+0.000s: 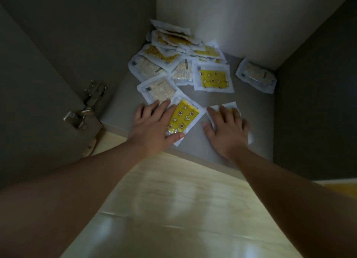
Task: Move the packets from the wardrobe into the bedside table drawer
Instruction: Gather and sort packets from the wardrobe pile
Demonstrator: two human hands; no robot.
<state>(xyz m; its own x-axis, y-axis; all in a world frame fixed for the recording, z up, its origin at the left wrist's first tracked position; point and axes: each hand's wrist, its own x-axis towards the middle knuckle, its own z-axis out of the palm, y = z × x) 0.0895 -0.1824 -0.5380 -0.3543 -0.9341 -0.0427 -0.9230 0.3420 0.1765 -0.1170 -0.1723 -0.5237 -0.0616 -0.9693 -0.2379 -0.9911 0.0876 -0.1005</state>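
Pressing flat at mid-frame, the released left grip (154, 122) overlaps the left edge of a yellow star-printed plastic packet (186, 116); the released right grip (227, 126) covers a white-edged packet (231, 105).

Noted two bare forearms, uncovered from wrist to lower frame edge. Slim at the wrists, broadening toward the lower corners under the wide-angle lens. Left hand (154, 122): bare, slender fingers, short pale nail at the thumb tip. Right hand (228, 128): bare likewise, short rounded thumbnail, knuckles faintly marked. Finer detail of nails and skin lost to dim light and blur.
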